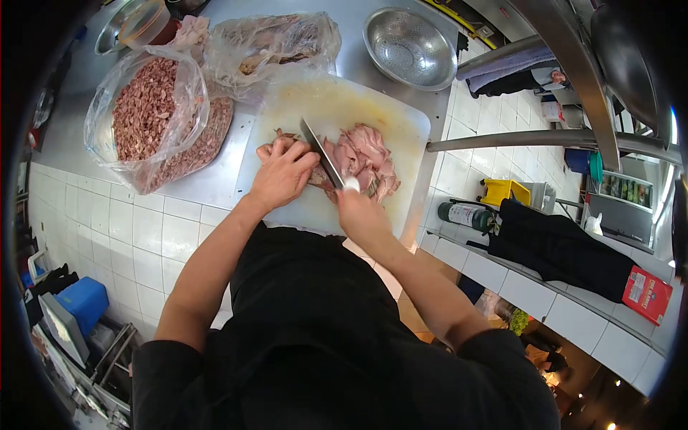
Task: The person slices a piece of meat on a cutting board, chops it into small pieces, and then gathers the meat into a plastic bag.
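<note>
My right hand (360, 213) is wrapped round the pale handle of a kitchen knife (320, 152), its blade slanting up and left across the cutting board (287, 104). Close to the left side of the blade, my left hand (283, 174) presses down with bent fingers on a piece of raw meat (319, 175). Most of that piece is hidden under the hand and behind the blade. Right of the knife lies a heap of sliced pink meat (367, 156). The blade's lower edge, where it meets the meat, cannot be made out.
Left of the board stands an open plastic bag of chopped meat (147, 107). Behind the board is a clear bag (276, 46) with larger meat pieces. A metal colander (410, 49) sits at the back right. Metal rails (516, 140) run along the right side.
</note>
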Demonstrator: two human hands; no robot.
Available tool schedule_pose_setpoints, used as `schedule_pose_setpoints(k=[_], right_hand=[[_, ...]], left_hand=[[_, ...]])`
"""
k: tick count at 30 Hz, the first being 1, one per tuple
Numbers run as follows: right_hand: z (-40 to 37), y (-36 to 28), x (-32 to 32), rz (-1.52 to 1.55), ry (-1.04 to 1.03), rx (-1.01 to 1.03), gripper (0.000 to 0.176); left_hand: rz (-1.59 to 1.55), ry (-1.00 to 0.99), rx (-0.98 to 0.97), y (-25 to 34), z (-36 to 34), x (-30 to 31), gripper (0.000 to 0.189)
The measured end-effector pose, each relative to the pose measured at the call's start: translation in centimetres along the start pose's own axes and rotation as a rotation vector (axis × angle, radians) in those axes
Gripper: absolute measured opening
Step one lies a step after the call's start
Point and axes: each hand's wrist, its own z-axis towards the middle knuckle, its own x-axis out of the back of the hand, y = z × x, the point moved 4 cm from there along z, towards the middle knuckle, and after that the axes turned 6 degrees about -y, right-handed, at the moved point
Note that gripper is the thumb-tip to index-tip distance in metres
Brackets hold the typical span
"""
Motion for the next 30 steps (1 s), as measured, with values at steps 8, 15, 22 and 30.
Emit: schedule_pose_setpoints(k=[8, 15, 22, 30], right_hand=[[-5.1, -0.7, 4.0, 0.024, -0.061, 0.032, 0.034], [1.4, -1.6, 3.8, 0.074, -0.019, -0.001, 0.019], [-2.8, -1.7, 1.7, -0.094, -0.096, 0.051, 0.027], [-3.9, -1.6, 6.0, 0.069, -0.039, 0.074, 0.038]], left_hand=[[0.035, -0.001, 0.006, 0.4, -0.3, 0.0, 0.027], [0.019, 0.017, -0.004, 0.4, -0.4, -0.3, 0.026], [0.043, -0.013, 0.009, 0.4, -0.7, -0.5, 0.027], [0.05, 0.048, -0.028, 0.7, -0.6, 0.2, 0.028]])
